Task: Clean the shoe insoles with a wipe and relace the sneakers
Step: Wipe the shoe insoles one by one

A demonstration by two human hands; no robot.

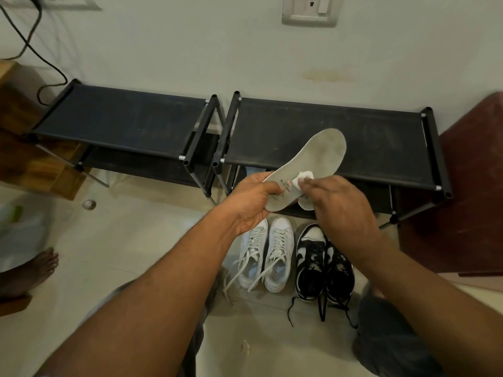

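A: How far along is this?

B: Mid-clean, I'd judge. The left hand (253, 204) grips the heel end of a grey insole (315, 156), fingers curled under and thumb on top. It holds the insole up over the floor, toe pointing to one o'clock. The right hand (344, 205) pinches a bunched white wipe (304, 176) and presses it on the insole's middle.

A: And the rest?

B: The toe end looks smudged, so this one isn't finished. Whether other insoles are done, I cannot tell. Relacing looks unstarted — the white sneakers (268, 257) at six o'clock of the hands and the black-and-white sneakers (324, 263) at five sit on the floor, laces loose and trailing.

A: Anything in the way?

B: Little. Two black shoe racks (326, 123) stand against the wall at twelve, with the insole's toe above the right one. A bare foot (35, 268) rests at nine and a dark wooden panel (468, 186) stands at three — both well apart from the work.
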